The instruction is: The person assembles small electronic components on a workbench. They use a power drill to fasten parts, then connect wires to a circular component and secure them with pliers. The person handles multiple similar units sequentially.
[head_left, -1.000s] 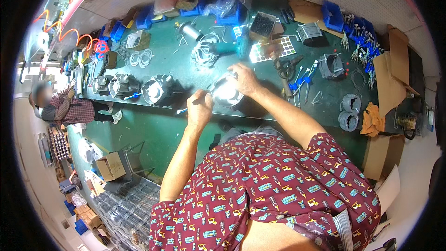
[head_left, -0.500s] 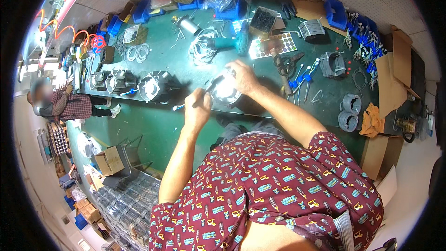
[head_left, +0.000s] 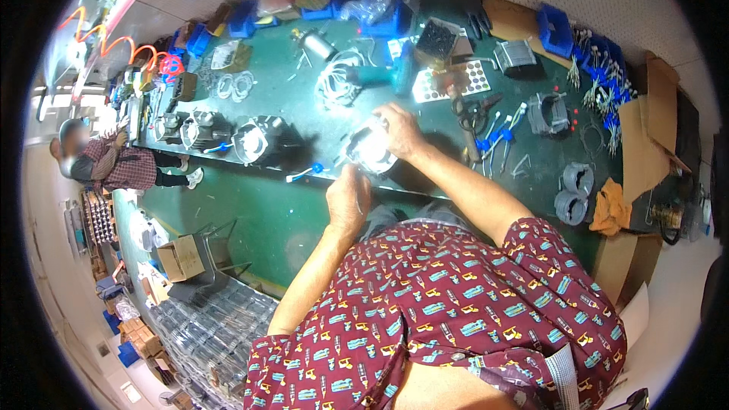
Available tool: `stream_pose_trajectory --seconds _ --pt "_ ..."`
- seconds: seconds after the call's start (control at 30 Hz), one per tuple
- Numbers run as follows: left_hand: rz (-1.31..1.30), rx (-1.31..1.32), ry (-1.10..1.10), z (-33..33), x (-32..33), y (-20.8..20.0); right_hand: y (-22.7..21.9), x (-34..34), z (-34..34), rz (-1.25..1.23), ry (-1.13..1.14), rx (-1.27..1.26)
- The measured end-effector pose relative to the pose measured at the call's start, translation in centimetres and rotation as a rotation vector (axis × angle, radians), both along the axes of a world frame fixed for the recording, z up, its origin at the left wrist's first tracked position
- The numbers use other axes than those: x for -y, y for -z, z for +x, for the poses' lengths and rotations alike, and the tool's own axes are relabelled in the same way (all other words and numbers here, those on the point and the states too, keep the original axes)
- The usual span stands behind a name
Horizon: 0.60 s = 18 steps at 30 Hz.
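A round metal motor housing [head_left: 370, 153] sits near the front edge of the green workbench, its inside brightly lit. My right hand [head_left: 401, 133] is closed over the housing's far right rim, fingers curled round it. At its near left side is my left hand [head_left: 348, 203], a closed fist; whatever is in it is too hidden to name. A lead with a blue connector [head_left: 311, 171] lies at the bench edge, left of the housing. Three similar motor housings, the nearest being a finned one [head_left: 254, 140], stand in a row farther left.
Beyond my hands lie a teal power tool [head_left: 372, 76], coiled cable [head_left: 338, 83], a hammer [head_left: 465, 125] and a dotted sticker sheet [head_left: 456, 82]. Grey stator rings [head_left: 571, 203] and an orange cloth [head_left: 610, 207] are at right. Another person [head_left: 114, 156] stands far left.
My left hand has moved right and nearer to me, from the housing's left side to its near edge. The blue-connector lead shows more fully. My right hand keeps its hold; the view shifts slightly.
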<state>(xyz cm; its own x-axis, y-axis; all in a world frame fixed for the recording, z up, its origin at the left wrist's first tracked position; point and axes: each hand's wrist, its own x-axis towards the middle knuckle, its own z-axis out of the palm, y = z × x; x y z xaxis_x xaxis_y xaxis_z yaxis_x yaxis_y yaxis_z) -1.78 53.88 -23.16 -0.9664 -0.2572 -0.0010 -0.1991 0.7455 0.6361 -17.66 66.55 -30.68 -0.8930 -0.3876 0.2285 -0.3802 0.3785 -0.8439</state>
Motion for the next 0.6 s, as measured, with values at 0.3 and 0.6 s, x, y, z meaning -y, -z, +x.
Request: stream_pose_trajectory --seconds 0.3,0.6 --pt "-0.117 -0.347 -0.009 -3.0 5.4 -2.9 -0.4 -0.8 -1.4 0.059 -0.095 0.091" --pt "-0.557 0.42 0.327 -11.9 13.1 6.3 -6.9 -1.7 5.9 -0.131 0.14 -0.279"
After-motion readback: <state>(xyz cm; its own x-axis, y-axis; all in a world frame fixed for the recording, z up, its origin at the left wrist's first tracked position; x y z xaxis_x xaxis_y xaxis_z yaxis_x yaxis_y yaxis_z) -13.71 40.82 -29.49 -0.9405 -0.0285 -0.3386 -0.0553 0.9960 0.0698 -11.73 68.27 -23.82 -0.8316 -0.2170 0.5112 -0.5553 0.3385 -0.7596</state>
